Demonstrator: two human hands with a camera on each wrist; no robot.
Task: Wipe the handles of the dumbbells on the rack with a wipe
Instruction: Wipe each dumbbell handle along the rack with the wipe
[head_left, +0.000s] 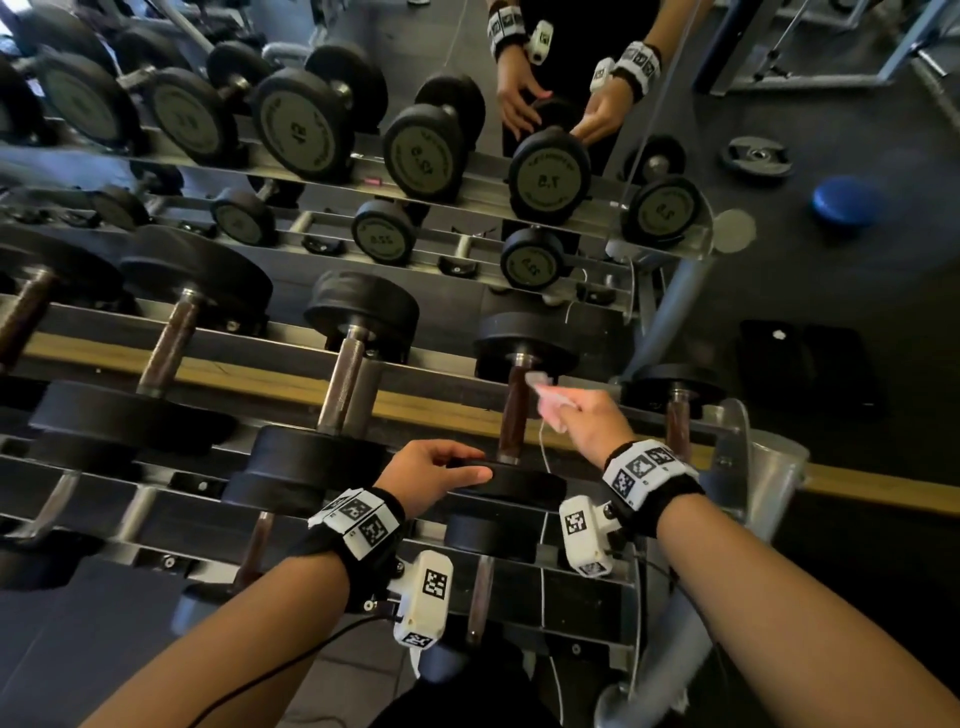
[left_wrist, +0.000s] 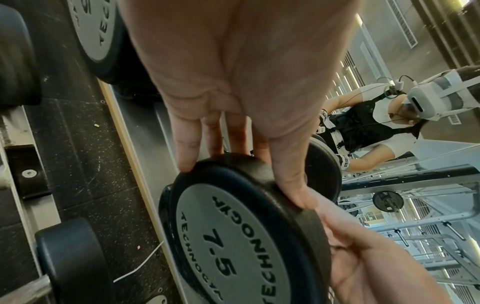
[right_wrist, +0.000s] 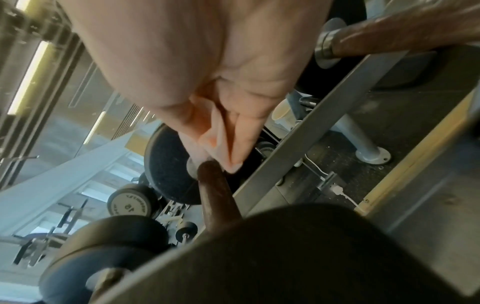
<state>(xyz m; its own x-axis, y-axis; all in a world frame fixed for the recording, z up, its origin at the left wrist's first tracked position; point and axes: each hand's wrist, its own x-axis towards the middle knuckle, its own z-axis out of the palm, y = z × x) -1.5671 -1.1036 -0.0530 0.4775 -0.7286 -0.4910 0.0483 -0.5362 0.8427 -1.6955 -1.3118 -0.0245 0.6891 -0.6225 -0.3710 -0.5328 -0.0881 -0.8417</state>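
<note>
Head view: our right hand (head_left: 589, 415) pinches the wipe (head_left: 550, 397) against the far end of the dumbbell handle (head_left: 514, 410); our left hand (head_left: 434, 470) grips its near weight (head_left: 519, 480), near the rack's (head_left: 291, 387) right end. We judge wiping is underway; next, stroke along the handle.

**Dumbbells in a row on the rack**

The rack (head_left: 291, 382) carries dumbbells side by side. The left hand (head_left: 431, 470) sits on the near head of one dumbbell (head_left: 511, 415); the right hand (head_left: 592, 421), just right of its handle, holds a wipe (head_left: 550, 400) against the handle's far end.
</note>
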